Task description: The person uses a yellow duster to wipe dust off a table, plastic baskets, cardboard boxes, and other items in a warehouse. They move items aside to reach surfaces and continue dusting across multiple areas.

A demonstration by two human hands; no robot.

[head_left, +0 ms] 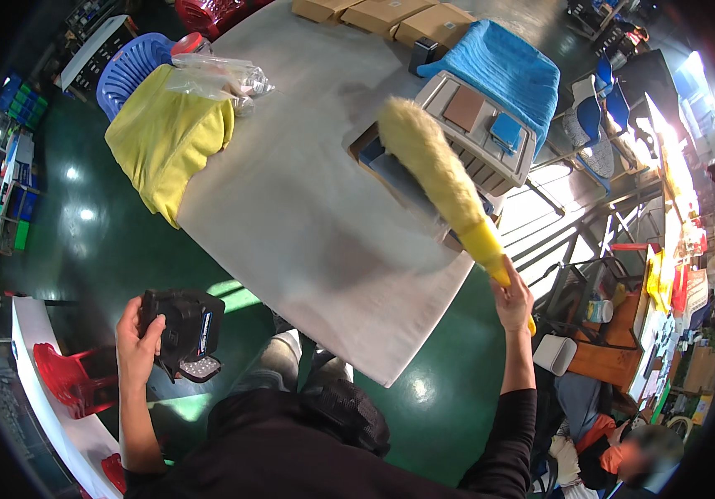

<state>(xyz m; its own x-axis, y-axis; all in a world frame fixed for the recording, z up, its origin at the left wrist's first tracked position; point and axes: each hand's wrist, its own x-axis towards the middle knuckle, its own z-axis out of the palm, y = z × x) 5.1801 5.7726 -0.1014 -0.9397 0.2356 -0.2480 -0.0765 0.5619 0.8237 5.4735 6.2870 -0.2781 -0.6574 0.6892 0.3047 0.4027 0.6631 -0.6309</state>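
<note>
My right hand (514,298) is wrapped round the handle of a fluffy yellow duster (428,154). The duster slants up to the left, its head over an open box (363,143) and beside a beige plastic crate (503,162). On the crate lie a brown pad (464,108) and a blue pad (505,131); a blue towel (507,71) spreads behind it. Off the table's near-left edge, my left hand (135,339) grips a black boxy device (179,324) with a speckled pale panel at its lower end. What exactly the device is I cannot tell.
A grey-covered table (291,191) fills the middle. A yellow cloth (175,133) hangs over its left edge, near clear plastic bags (224,79) and a blue chair (133,71). Cardboard boxes (387,12) line the far edge. Another person (594,453) is at the lower right.
</note>
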